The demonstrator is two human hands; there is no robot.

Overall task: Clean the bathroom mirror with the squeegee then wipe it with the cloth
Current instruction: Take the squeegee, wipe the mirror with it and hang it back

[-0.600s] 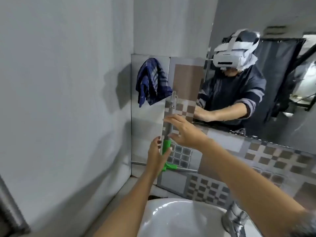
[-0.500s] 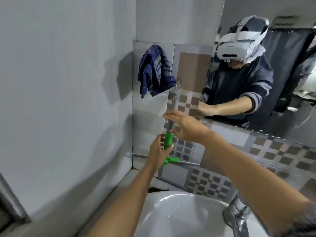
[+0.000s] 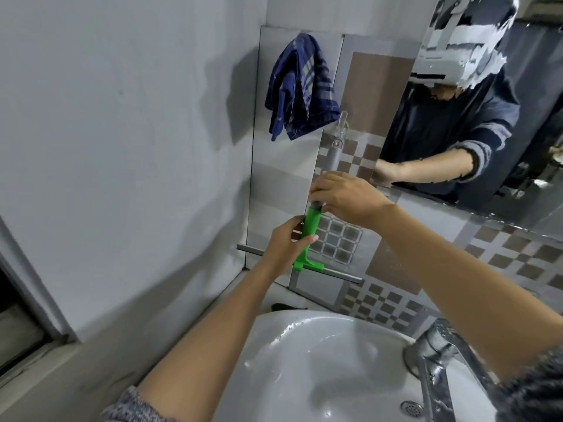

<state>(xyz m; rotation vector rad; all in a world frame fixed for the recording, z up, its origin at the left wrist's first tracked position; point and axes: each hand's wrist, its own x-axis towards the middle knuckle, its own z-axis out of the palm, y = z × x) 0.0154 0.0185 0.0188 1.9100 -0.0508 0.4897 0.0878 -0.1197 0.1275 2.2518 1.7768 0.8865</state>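
The squeegee (image 3: 310, 229) stands upright against the tiled wall, with a green neck, a grey handle reaching up to a hook and a grey blade across the bottom. My left hand (image 3: 288, 248) grips the green neck. My right hand (image 3: 344, 199) closes around the grey handle just above the green part. A dark blue checked cloth (image 3: 300, 89) hangs on the wall above and to the left. The mirror (image 3: 493, 117) fills the upper right and reflects a person with a white headset.
A white sink (image 3: 304, 360) lies directly below my arms, with a chrome tap (image 3: 435, 360) at its right. A plain grey wall (image 3: 122, 132) closes the left side. Checked tiles (image 3: 502, 263) run under the mirror.
My right hand, open over the handle before, has closed around the grey handle. My left hand keeps its grip on the green neck. The camera has tilted down, so the sink shows more.
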